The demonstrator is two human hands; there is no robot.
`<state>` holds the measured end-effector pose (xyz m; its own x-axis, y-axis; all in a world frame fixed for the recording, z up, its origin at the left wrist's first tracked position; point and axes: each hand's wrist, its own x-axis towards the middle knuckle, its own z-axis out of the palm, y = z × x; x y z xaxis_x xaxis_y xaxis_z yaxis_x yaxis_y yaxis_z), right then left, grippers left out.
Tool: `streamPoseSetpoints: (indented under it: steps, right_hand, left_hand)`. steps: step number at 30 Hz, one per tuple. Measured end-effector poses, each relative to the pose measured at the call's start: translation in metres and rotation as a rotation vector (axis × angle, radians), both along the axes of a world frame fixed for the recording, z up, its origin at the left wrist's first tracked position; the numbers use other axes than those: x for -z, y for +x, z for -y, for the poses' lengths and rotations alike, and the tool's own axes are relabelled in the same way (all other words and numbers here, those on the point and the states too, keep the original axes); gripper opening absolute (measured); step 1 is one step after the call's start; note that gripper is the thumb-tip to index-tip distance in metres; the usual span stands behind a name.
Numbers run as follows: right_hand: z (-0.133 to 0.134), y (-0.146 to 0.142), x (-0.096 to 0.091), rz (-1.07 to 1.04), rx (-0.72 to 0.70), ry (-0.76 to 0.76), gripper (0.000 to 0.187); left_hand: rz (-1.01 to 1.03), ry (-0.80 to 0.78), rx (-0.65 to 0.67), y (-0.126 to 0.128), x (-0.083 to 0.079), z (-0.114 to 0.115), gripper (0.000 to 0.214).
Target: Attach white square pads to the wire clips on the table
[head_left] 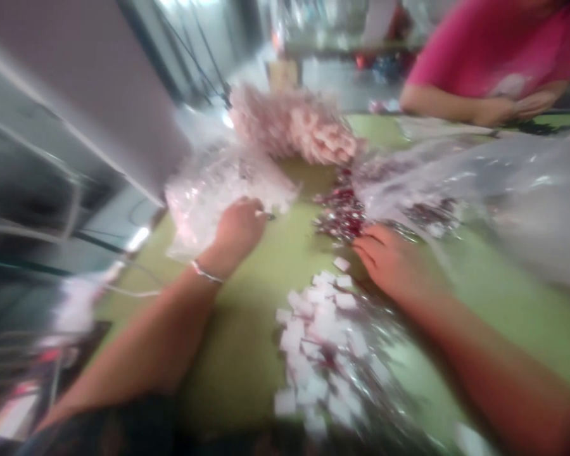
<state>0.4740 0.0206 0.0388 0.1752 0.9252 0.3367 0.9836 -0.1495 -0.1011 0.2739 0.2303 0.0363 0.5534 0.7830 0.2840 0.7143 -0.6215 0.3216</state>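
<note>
My left hand [242, 223], with a thin bracelet on its wrist, is closed at the edge of a clear plastic bag [194, 202] holding pale contents. A small dark bit pokes out at its fingertips; what it is I cannot make out. My right hand [384, 253] has its fingers stretched out and slightly apart, touching the near edge of a pile of shiny red and silver pieces [344, 212]. Closer to me lies a heap of small white tags [318, 329], with clear, glossy strands or wrapping [384, 361] trailing to its right. Blur hides fine detail.
Fluffy pink bundles [294, 123] lie at the back of the green table [247, 354]. A large clear plastic bag [456, 177] spreads across the right side. Beyond it, a person in a pink shirt [479, 57] works with both hands. A pale panel [85, 82] rises at left.
</note>
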Motion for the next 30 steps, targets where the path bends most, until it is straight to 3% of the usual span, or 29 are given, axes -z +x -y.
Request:
streamPoseSetpoints:
  steps: [2, 5, 8, 13, 18, 21, 23, 26, 30]
  right_hand:
    - [0.003, -0.002, -0.001, -0.046, -0.040, 0.088, 0.030]
    - [0.004, 0.000, 0.004, -0.085, -0.060, 0.095, 0.030]
    - [0.005, 0.002, 0.011, -0.124, -0.050, 0.054, 0.029]
    - [0.007, -0.001, 0.005, -0.281, -0.020, -0.022, 0.024]
    - [0.006, -0.007, -0.001, -0.533, 0.008, -0.134, 0.023]
    - [0.006, -0.009, -0.001, -0.649, 0.028, -0.137, 0.030]
    - [0.007, -0.010, -0.002, -0.695, 0.024, -0.128, 0.031]
    - [0.009, -0.014, -0.005, -0.678, -0.027, -0.091, 0.027]
    - [0.010, -0.020, -0.014, -0.742, -0.093, -0.092, 0.027]
  left_hand:
    - [-0.138, 0.006, -0.047, -0.009, 0.003, -0.023, 0.023]
    - [-0.192, 0.010, 0.058, -0.013, 0.008, -0.037, 0.026]
    - [-0.237, 0.054, 0.151, -0.013, 0.013, -0.033, 0.026]
    - [-0.321, 0.046, 0.158, -0.013, 0.014, -0.028, 0.027]
    - [-0.293, -0.041, 0.134, -0.009, -0.002, -0.019, 0.019]
    - [-0.076, -0.252, 0.090, -0.001, -0.013, -0.001, 0.018]
    - [0.180, -0.525, 0.098, 0.006, -0.014, 0.016, 0.024]
    - [0.525, -0.958, 0.143, 0.017, -0.005, 0.043, 0.036]
    - [0.701, -1.288, 0.136, 0.027, 0.004, 0.068, 0.021]
